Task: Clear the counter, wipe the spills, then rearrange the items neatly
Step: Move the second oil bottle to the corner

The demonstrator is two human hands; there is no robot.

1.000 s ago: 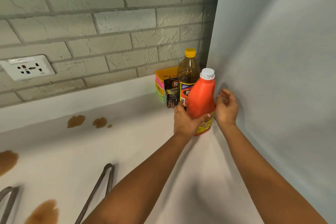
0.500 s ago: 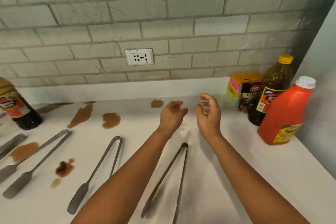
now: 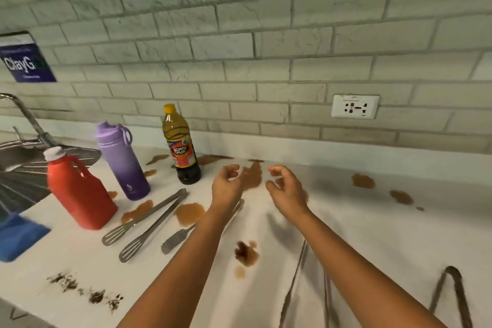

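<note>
Both my hands hover over the white counter (image 3: pixel 372 234), holding nothing. My left hand (image 3: pixel 226 188) and my right hand (image 3: pixel 286 190) have loosely curled fingers. To their left stand a dark sauce bottle with a yellow cap (image 3: pixel 181 146), a purple flask (image 3: pixel 122 161) and a red jug with a white cap (image 3: pixel 78 193). Metal tongs (image 3: pixel 149 218) lie in front of the bottles, with another pair partly under my left forearm. Brown spills (image 3: pixel 190 213) dot the counter, one right behind my hands (image 3: pixel 253 176). Dark crumbs (image 3: pixel 85 290) lie near the front edge.
A steel sink with a tap (image 3: pixel 21 162) is at far left, a blue cloth (image 3: pixel 16 237) beside it. More tongs (image 3: pixel 450 298) lie at lower right. A wall socket (image 3: pixel 355 106) sits in the grey brick backsplash.
My left hand let go of the red jug by the right wall. The view swung left along the counter to other bottles, and both hands moved left with it, holding nothing.
</note>
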